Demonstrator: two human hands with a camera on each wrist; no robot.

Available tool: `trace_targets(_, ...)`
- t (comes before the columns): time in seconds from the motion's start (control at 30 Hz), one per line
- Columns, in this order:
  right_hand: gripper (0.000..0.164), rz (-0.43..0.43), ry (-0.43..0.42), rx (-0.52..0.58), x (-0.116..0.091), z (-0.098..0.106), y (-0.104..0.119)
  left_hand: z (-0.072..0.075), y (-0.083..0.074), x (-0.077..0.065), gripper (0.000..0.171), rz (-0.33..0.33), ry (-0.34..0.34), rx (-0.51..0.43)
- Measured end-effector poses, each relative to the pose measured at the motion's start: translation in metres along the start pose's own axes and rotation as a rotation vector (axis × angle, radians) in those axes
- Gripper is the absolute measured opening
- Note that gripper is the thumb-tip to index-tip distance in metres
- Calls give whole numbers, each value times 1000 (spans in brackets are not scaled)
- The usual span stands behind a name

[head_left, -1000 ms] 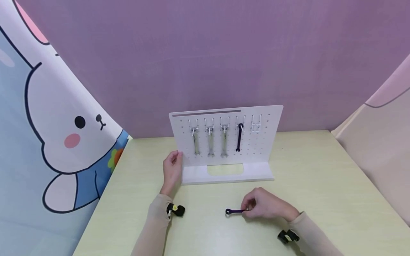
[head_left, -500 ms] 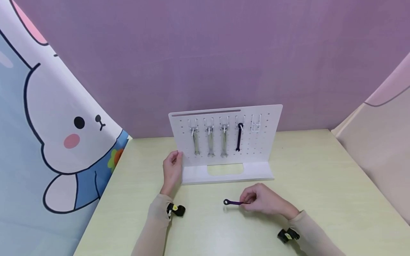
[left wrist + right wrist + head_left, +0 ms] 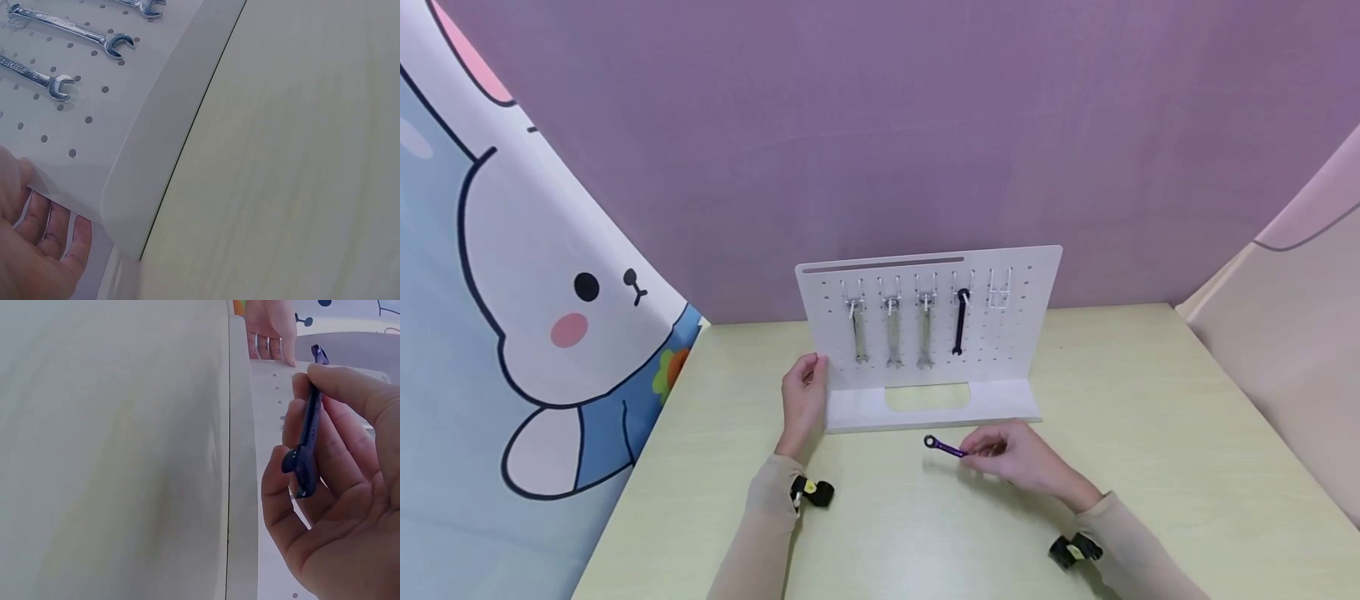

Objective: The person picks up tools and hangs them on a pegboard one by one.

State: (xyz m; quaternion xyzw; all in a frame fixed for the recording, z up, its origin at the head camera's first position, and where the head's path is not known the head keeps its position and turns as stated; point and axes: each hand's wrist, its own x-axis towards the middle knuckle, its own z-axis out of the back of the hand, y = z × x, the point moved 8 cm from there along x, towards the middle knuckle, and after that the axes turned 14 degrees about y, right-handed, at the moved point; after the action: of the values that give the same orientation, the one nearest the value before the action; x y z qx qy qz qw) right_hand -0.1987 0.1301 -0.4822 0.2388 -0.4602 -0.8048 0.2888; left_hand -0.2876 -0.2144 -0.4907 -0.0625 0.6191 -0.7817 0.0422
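Observation:
My right hand (image 3: 1018, 457) pinches a dark purple combination wrench (image 3: 945, 447) between thumb and fingers, above the table in front of the pegboard. Its ring end points left in the head view; in the right wrist view the open end of the wrench (image 3: 305, 475) lies near the palm. My left hand (image 3: 805, 404) grips the left edge of the white pegboard (image 3: 1000, 342), thumb on the front face and fingers behind. On the board's hooks hang several silver wrenches (image 3: 893, 333) and one black wrench (image 3: 960, 323). The rightmost hook (image 3: 999, 298) carries nothing.
The pegboard's base (image 3: 857, 410) has a cutout in its middle and stands on a pale wooden table (image 3: 1150, 400). Behind rises a purple curtain (image 3: 880, 125). A rabbit-print cloth (image 3: 550, 292) hangs at the left, a pale cloth (image 3: 1292, 350) at the right.
My right hand has lifted the purple wrench from the table and carried it toward the pegboard, its ring end now tilted upward. My left hand stays on the board's edge.

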Motion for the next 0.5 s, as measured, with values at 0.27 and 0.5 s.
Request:
trace_targets(0.27, 16, -12, -49, 4, -1, 8, 3, 0, 1, -1, 26, -2, -3, -6)
trace_targets(0.5, 12, 7, -86, 46, -3, 13, 3, 0, 1, -1, 26, -3, -4, -26)
